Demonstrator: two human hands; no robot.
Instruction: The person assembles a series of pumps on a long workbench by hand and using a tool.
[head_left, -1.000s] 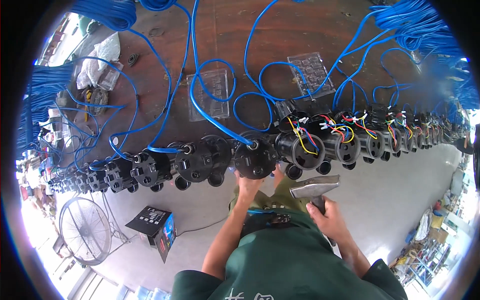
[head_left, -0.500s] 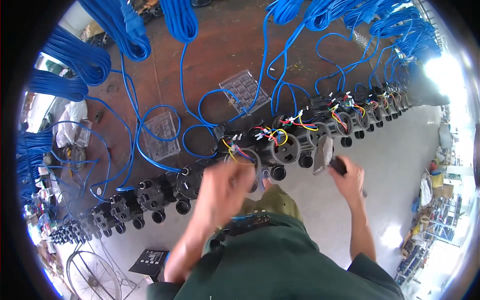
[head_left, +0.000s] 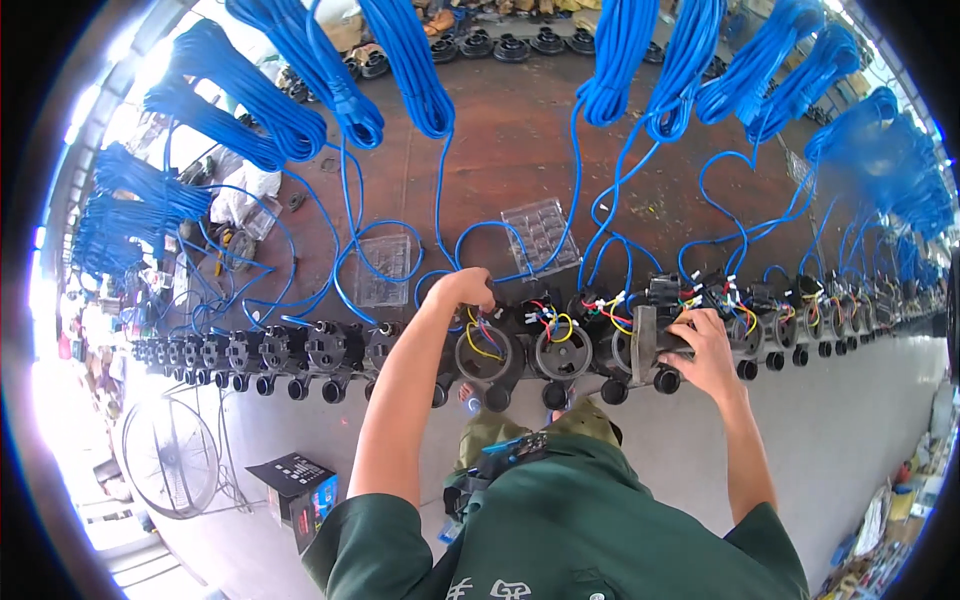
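My right hand (head_left: 708, 350) is closed round a black part with a flat grey piece (head_left: 643, 345) standing edge-on at its left; its exact kind I cannot make out. It is at the row of black motor-like housings, in front of one round opening. My left hand (head_left: 468, 288) is curled, fingers down, at the top of another black housing (head_left: 485, 355), whose round opening has a grey rim and yellow, red and blue wires. What its fingertips hold is hidden. Between my hands, an open housing (head_left: 563, 352) shows coloured wires with white connectors.
Coiled blue cables (head_left: 405, 70) hang over the reddish-brown table (head_left: 500, 150), their ends running to the housings. Two clear plastic trays (head_left: 541, 235) lie behind the row. A fan (head_left: 170, 455) and an open box (head_left: 295, 480) stand on the floor at lower left.
My view has shifted, showing more of the table. My left hand has reached forward to the top of the housing. My right hand has brought the grey-and-black piece from in front of the row against it.
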